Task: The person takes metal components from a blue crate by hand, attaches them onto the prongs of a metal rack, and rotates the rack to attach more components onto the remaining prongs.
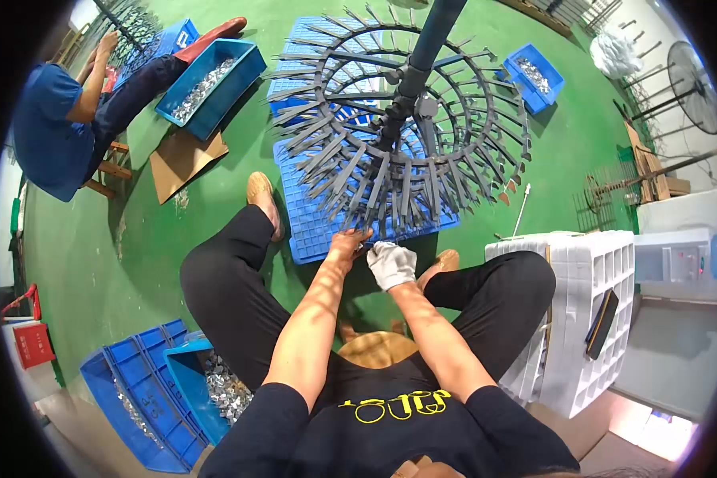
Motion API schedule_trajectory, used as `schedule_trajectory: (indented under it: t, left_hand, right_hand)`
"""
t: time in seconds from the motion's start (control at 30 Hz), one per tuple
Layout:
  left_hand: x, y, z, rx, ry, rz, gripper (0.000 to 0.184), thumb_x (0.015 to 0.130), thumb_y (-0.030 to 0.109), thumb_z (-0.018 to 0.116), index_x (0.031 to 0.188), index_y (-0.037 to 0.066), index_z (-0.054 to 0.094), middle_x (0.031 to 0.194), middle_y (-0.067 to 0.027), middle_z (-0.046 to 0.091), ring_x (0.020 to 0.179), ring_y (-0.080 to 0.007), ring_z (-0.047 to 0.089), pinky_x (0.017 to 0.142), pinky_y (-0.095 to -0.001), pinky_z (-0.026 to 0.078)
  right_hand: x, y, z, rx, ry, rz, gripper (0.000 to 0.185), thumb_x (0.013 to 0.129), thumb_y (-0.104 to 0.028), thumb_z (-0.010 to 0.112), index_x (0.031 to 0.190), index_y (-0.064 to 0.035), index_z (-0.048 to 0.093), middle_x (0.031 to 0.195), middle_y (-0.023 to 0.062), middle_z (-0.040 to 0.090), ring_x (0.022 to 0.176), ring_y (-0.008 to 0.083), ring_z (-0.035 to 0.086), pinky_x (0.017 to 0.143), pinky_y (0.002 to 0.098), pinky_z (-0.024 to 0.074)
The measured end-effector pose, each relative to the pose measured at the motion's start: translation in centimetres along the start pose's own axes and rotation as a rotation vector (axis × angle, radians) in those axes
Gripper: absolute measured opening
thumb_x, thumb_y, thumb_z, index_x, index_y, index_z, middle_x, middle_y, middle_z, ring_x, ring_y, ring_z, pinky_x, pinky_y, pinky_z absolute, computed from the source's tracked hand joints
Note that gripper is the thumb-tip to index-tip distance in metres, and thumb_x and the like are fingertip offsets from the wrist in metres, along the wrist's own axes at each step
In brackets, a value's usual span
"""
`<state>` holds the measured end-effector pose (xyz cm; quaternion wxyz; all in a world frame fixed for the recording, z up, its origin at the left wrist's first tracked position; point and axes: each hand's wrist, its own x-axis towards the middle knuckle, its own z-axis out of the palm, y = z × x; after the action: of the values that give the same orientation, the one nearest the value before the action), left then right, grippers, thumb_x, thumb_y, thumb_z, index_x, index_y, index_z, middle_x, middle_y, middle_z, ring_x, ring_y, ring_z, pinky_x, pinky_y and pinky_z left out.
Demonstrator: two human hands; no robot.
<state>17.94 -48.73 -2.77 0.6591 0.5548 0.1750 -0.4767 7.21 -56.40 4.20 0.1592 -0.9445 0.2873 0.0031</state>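
My left hand [348, 244] is bare and reaches up to the lower front rim of a round dark rack [390, 155] bristling with prongs. Its fingers are pinched together near the prong tips; whatever they hold is too small to make out. Close beside it, my right hand [392, 264] wears a white glove, with its fingers closed and bent toward the left hand. Anything inside that grip is hidden. The rack's prongs stand out all around its rings, which are fixed on a thick central pole [426, 48].
Blue plastic pallets [304, 227] lie beneath the rack. Blue bins [251, 68] of small metal parts stand far left, at the back right [551, 97] and near left [175, 350]. White crates [570, 319] are stacked at my right. A seated person [52, 131] works at the left.
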Motion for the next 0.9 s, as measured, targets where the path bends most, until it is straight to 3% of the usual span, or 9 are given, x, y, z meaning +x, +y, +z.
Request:
schedule_trajectory:
  t: [0.07,0.17,0.47,0.9]
  left_hand:
    - [-0.8,0.4,0.2,0.005,-0.025,0.01,0.017,0.077,0.011,0.077,0.084,0.013,0.063,0.08,0.0031,0.065,0.078,-0.0127,0.06,0.071,-0.0361,0.046]
    - [0.9,-0.5,-0.4,-0.002,0.012,0.001,0.038,0.07,0.014,0.083,0.095,0.011,0.054,0.086,0.0001,0.06,0.082,-0.0162,0.059,0.071,-0.0381,0.048]
    - [0.7,-0.3,-0.3,0.019,-0.021,-0.003,0.05,0.069,0.012,0.084,0.104,0.009,0.048,0.092,-0.0011,0.061,0.083,-0.0177,0.06,0.073,-0.0389,0.049]
    - [-0.5,0.7,0.1,0.053,-0.021,-0.001,0.04,0.068,0.016,0.086,0.09,0.014,0.053,0.085,0.0003,0.06,0.082,-0.0166,0.058,0.074,-0.0386,0.05]
  right_hand:
    - [0.2,-0.1,-0.1,0.034,0.009,0.006,0.026,0.082,-0.036,0.057,0.072,-0.014,0.064,0.077,0.0082,0.067,0.073,0.0294,0.065,0.065,0.0423,0.0513]
    - [0.2,-0.2,-0.4,0.034,0.011,0.004,0.025,0.082,-0.036,0.057,0.072,-0.0138,0.064,0.077,0.0081,0.067,0.073,0.0288,0.065,0.065,0.0421,0.0513]
    - [0.4,-0.4,-0.5,0.084,0.02,0.014,0.024,0.081,-0.035,0.057,0.071,-0.0146,0.064,0.073,0.0098,0.066,0.071,0.0307,0.065,0.064,0.0419,0.0512]
    - [0.6,-0.8,-0.9,-0.024,-0.106,0.048,0.031,0.089,-0.031,0.047,0.072,-0.0125,0.065,0.076,0.0119,0.067,0.073,0.0308,0.067,0.065,0.0434,0.0529]
